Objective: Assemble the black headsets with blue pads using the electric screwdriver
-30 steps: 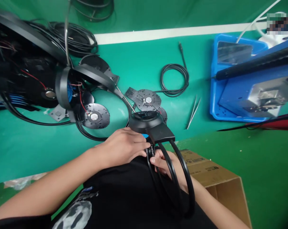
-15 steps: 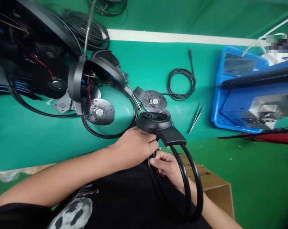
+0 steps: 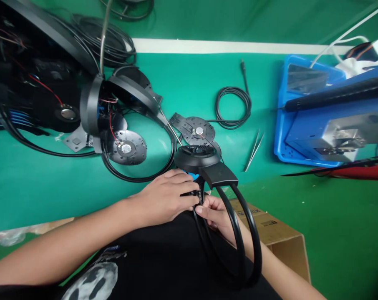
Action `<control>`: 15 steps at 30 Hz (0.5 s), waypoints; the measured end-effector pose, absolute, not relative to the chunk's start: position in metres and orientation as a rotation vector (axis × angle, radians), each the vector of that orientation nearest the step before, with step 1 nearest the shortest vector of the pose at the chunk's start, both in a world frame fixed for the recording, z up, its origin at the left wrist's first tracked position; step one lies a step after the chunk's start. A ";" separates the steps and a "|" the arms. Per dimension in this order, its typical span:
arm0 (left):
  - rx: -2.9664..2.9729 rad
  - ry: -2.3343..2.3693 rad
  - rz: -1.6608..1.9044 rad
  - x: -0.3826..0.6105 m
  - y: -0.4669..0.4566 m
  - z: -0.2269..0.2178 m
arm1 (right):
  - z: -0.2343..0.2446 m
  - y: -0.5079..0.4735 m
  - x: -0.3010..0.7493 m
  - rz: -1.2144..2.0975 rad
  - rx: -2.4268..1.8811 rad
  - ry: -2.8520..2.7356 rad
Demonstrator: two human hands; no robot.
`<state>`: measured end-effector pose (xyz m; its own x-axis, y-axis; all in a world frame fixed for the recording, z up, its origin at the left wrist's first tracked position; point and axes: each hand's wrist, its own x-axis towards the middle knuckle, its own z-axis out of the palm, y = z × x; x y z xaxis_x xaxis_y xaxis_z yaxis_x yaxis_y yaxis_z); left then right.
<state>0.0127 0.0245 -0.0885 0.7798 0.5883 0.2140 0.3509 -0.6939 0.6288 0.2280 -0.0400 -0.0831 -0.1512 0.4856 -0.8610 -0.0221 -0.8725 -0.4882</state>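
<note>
Headset (image 3: 218,175) held near chest, left hand (image 3: 165,198) fingers curled around its stem, right hand (image 3: 215,214) fingers pinching beneath; speaker plate (image 3: 195,131) and tweezers (image 3: 254,150) just beyond, cardboard box (image 3: 270,225) below.

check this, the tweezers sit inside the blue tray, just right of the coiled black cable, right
No, the tweezers are not inside the blue tray; they lie on the green mat, outside the tray's left wall, as the head view shows. They are right of the coiled black cable, as you said.
</note>
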 end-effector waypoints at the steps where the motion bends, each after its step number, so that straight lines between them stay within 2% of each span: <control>1: 2.391 0.703 0.547 0.013 0.025 -0.088 | -0.082 -0.039 0.228 2.089 -1.783 -0.544; 15: 2.431 0.680 0.517 0.011 0.023 -0.094 | -0.082 -0.036 0.233 2.077 -1.805 -0.739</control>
